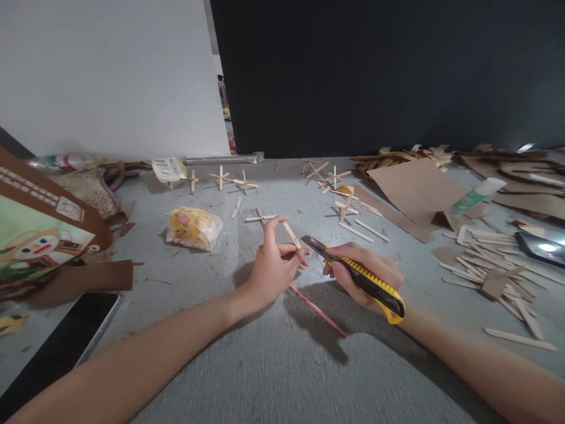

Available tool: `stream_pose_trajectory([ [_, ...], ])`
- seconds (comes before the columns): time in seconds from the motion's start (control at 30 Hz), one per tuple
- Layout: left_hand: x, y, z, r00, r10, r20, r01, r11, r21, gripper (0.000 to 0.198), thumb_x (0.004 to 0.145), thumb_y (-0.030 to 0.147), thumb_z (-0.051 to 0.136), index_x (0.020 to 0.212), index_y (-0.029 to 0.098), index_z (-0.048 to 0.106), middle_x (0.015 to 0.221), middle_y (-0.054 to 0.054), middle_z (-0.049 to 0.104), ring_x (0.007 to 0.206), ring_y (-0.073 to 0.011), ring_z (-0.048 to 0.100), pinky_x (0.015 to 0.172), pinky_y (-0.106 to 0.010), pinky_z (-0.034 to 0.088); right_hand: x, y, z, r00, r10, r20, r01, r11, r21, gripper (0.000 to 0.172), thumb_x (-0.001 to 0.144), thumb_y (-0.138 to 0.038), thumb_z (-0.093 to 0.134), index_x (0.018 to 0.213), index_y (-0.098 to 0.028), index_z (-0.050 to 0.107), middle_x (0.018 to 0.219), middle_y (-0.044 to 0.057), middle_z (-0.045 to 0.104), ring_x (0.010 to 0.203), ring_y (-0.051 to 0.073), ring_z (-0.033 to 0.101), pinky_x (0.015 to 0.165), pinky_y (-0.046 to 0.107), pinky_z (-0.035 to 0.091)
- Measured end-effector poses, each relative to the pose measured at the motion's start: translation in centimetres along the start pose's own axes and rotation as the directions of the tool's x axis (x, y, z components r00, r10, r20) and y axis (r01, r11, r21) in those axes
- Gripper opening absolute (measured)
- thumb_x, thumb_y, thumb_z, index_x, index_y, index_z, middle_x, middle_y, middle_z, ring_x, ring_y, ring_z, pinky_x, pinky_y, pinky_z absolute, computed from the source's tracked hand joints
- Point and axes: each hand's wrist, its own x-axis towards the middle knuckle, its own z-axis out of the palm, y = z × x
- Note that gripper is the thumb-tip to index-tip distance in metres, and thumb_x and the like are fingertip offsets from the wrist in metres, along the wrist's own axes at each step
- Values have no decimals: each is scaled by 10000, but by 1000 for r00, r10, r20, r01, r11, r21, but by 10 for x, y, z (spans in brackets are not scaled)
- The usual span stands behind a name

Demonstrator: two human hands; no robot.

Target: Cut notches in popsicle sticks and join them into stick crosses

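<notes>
Near the middle, my left hand (278, 259) pinches a wooden craft stick (292, 234) that slants between its fingers. My right hand (366, 271) is wrapped round a yellow and black utility knife (368, 280). The knife's blade (314, 242) points left, close beside the stick; whether they touch I cannot tell. On the table below the hands lies a thin pink strip (320, 312). Just beyond my left hand is a small cross of sticks (259, 218), partly hidden by the fingers. A short stick piece (237, 207) lies left of it.
Several stick crosses (245, 182) stand at the back. A yellow snack packet (194, 228) and a phone (66, 347) lie left, near a brown bag (44, 229). On the right are loose sticks (498, 265), a glue stick (477, 196), cardboard (415, 191) and another phone (542, 247).
</notes>
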Motion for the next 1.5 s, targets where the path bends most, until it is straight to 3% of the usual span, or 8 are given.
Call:
stream_pose_trajectory([
  [0.37, -1, -2, 1, 999, 40, -6, -40, 999, 16, 622, 905, 236, 714, 1415, 234, 359, 750, 26, 771, 645, -181, 770, 648, -290, 613, -2, 0, 0, 997, -27, 75, 29, 999, -24, 368, 977, -56, 622, 1285, -253, 660, 833, 18, 756, 701, 148, 754, 618, 253, 599],
  [0.9, -4, -3, -1, 997, 73, -8, -72, 994, 78, 623, 906, 199, 706, 1433, 236, 377, 769, 18, 782, 669, -180, 765, 690, -308, 600, -2, 3, 2, 995, -69, 67, 71, 997, -29, 412, 955, -41, 625, 1295, -272, 659, 845, 10, 751, 685, 146, 746, 600, 249, 601],
  [1.23, 3, 1, -2, 999, -2, 36, 9, 978, -209, 699, 910, 399, 799, 1370, 247, 296, 808, 0, 804, 741, -217, 805, 766, -358, 636, -6, 9, 8, 995, 89, 42, -96, 976, 196, 337, 1017, -114, 625, 1312, -270, 666, 896, 5, 751, 727, 131, 745, 666, 269, 615],
  [1.5, 5, 3, -3, 998, 11, 59, 5, 966, -258, 745, 883, 422, 836, 1352, 250, 283, 799, 17, 789, 751, -200, 799, 776, -338, 623, -7, 11, 10, 991, 108, 73, -119, 978, 171, 335, 1038, -151, 615, 1338, -283, 688, 1018, 40, 759, 785, 142, 760, 717, 301, 634],
])
